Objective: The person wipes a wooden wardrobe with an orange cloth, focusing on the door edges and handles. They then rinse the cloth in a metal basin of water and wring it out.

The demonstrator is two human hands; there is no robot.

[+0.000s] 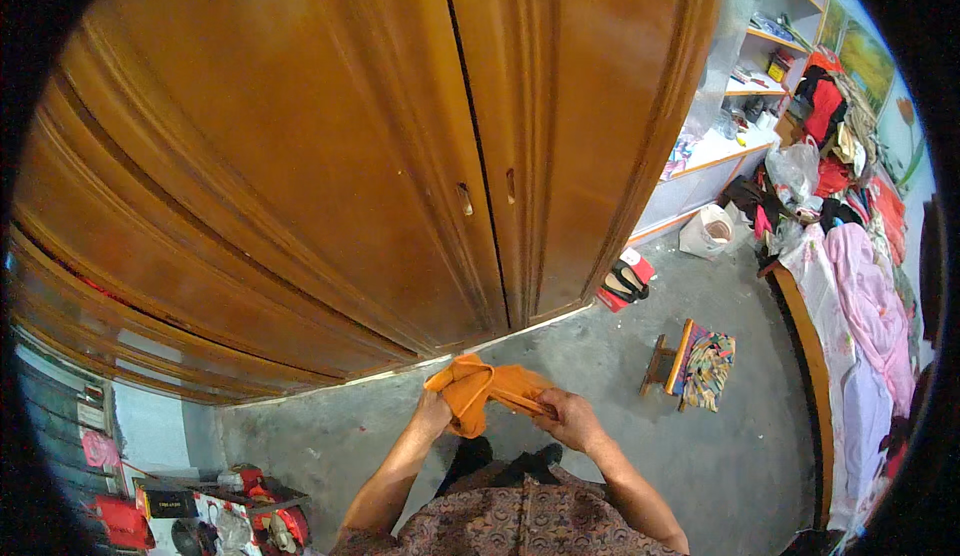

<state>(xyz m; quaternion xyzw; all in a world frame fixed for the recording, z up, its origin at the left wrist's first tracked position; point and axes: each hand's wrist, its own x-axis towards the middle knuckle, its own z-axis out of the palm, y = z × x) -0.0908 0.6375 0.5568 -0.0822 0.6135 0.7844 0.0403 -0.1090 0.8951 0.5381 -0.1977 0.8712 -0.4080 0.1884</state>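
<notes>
An orange cloth [471, 394] is stretched between my two hands in front of my body, bunched and partly twisted. My left hand [433, 411] grips its left end, where folds of the fabric cover most of the fingers. At the other end, my right hand [568, 419] pinches the cloth between thumb and fingers. Just beyond the cloth rises a large brown wooden wardrobe [360, 181]. Its doors are closed, and two small recessed handles [465, 199] flank the dark seam.
Right of me stands a small stool [679, 364] with a patterned cloth on it. Shoes [626, 282] and a white bucket [707, 231] sit by the shelves [727, 147]. A bed [806, 376] heaped with clothes lines the right side. Boxes [225, 515] crowd the lower left.
</notes>
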